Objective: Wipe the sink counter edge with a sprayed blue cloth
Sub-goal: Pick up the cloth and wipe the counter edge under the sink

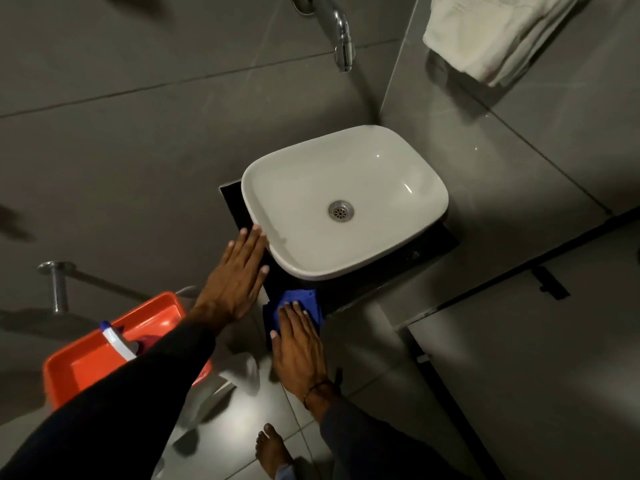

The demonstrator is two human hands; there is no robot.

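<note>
A white basin [346, 161] stands on a small black counter [440, 239]. A folded blue cloth [296, 301] lies over the counter's near corner, partly hanging down its front edge. My right hand [299, 344] lies flat on the cloth, fingers together, pressing it against that corner. My left hand [239, 278] rests flat and open on the counter's left strip, fingertips touching the basin's side. It holds nothing.
An orange tub [86, 362] with a spray bottle [119, 344] in it sits at lower left. A chrome tap [341, 32] juts from the wall above the basin. A white towel [491, 32] hangs at upper right. My bare foot [272, 452] stands on the tiled floor.
</note>
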